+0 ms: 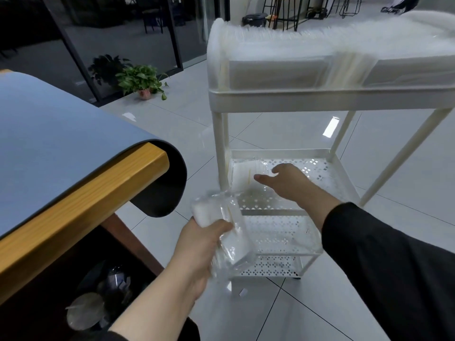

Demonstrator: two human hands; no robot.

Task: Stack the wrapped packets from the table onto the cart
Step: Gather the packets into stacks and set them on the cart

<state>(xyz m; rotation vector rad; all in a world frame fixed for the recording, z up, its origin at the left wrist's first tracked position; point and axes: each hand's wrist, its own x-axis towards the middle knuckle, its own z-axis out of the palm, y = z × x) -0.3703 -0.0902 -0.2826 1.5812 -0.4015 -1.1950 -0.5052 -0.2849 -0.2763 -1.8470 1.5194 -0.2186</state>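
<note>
A white three-tier cart stands right of the table. Its top tier is packed with several white packets in clear wrap. My left hand grips one wrapped packet in front of the cart's lower tiers. One packet lies at the back left of the perforated middle shelf. My right hand reaches over that shelf with fingers spread, its fingertips touching the packet lying there.
The table has a blue mat hanging over its wooden edge at the left. A dark bin with clutter sits under it. A potted plant stands by a glass wall at the back. Stools stand behind the cart on the tiled floor.
</note>
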